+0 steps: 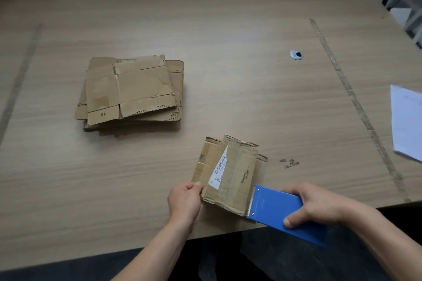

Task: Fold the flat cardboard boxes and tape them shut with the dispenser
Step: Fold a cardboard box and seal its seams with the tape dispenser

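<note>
Two bare hands work at the table's [228, 29] near edge: the right hand [319, 206] grips a blue tape dispenser [277, 211] against a folded box [230, 175] pinched by the left hand [185, 201], apparently mid-taping, needing a steady pull next, with a stack of flat boxes [132, 91] waiting farther back.

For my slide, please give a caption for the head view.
Left hand steadies a cardboard box while right hand applies the blue tape dispenser.

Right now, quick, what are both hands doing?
Left hand: pinching the near edge of the small brown cardboard box.
Right hand: gripping the blue plastic tape dispenser.
</note>
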Tool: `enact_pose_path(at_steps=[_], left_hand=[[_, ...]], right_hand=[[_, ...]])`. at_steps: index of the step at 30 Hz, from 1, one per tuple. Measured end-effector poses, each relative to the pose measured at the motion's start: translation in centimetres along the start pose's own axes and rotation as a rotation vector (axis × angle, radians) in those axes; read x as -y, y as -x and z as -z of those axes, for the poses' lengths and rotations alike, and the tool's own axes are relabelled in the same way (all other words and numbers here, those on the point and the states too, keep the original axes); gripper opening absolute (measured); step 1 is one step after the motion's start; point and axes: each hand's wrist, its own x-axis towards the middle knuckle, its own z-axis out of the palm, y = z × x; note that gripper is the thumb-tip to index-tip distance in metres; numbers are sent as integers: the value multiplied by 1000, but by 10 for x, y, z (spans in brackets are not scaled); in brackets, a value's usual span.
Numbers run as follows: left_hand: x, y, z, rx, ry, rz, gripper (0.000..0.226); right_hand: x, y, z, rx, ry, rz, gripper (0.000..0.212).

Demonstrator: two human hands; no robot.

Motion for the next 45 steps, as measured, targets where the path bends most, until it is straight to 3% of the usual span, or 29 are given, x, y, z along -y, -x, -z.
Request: enact_pose_path(at_steps=[9, 18, 26, 33, 35, 36, 38, 39, 41, 43, 45], left_hand=[[1, -4, -2, 30, -56, 24, 24], [-1, -9, 0, 187, -354, -101, 41], [5, -5, -1, 87, -516, -270, 50], [-8, 3, 18, 50, -745, -149, 53], [-12, 7, 22, -21, -742, -298, 35], [-13, 11, 19, -42, -703, -501, 36], [-13, 27, 5, 58, -654, -976, 47], [-10, 36, -4, 147, -711, -1132, 57], [-6, 51, -14, 316, -1010, -1152, 80], [0, 48, -15, 460, -1309, -997, 97], [9, 42, -13, 478, -1408, -958, 91]], right_hand=[[-6, -15, -4, 1, 44, -21, 51], [-6, -26, -3, 19, 64, -50, 47], [-4, -26, -4, 10, 80, -43, 44], [-2, -22, -1, 3, 75, -35, 41], [-1, -23, -2, 5, 80, -35, 44], [0, -24, -3, 7, 79, -35, 44], [1, -26, -5, 9, 85, -31, 45], [2, -27, -6, 10, 88, -26, 45], [4, -27, -7, 11, 90, -19, 45], [3, -27, -7, 6, 100, -23, 45], [2, -28, -7, 4, 105, -19, 46]])
